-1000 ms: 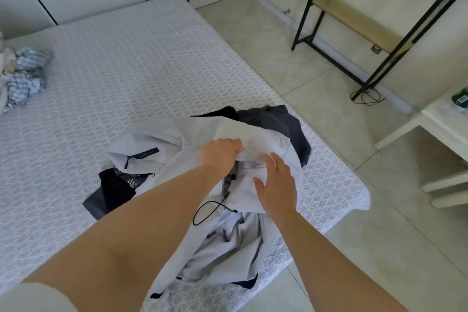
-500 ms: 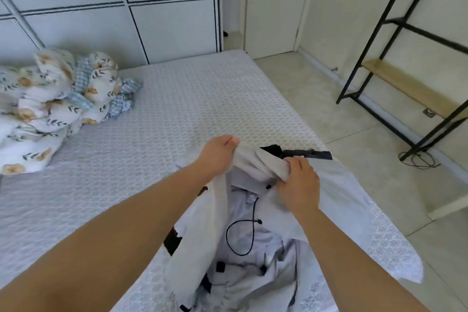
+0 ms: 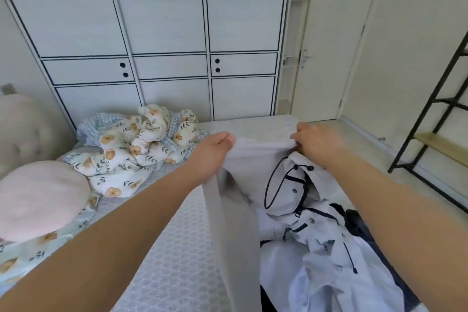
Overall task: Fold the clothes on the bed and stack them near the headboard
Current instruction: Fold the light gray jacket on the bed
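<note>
Both bare arms reach forward, roughly level. The left hand [image 3: 212,150] has its fingers curled and pinches the cloth's [image 3: 253,167] top edge; the right hand [image 3: 316,143] grips that edge too — knuckles up, apart from the left.

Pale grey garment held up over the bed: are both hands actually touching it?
Touching. The head view shows the left hand and the right hand each gripping the top edge of the pale grey garment, fingers curled round the fabric.
</note>
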